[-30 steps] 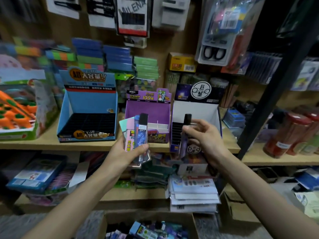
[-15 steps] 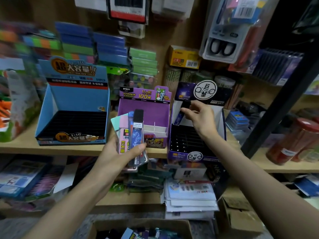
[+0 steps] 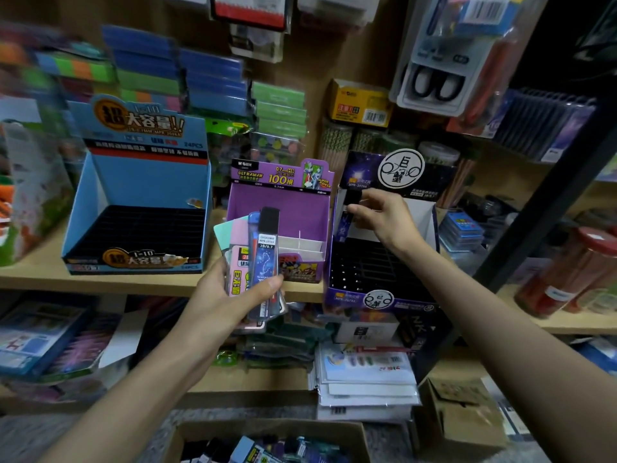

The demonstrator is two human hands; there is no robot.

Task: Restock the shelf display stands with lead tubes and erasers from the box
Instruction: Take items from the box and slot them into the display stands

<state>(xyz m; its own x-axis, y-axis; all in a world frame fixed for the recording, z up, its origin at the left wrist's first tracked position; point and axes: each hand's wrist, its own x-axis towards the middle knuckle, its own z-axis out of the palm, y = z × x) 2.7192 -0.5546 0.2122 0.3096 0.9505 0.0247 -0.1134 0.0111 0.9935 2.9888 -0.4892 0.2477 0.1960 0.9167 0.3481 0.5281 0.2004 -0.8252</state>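
Hanging from right grip (image 3: 384, 218), lead tube (image 3: 343, 227) above dark stand (image 3: 377, 302).

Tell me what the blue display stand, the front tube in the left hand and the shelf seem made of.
Blue display stand: printed cardboard, slightly glossy; flat folded panels.
Front lead tube: likely hard plastic; glossy printed body, black cap.
Shelf board: wood or laminate; matt, pale tan surface.
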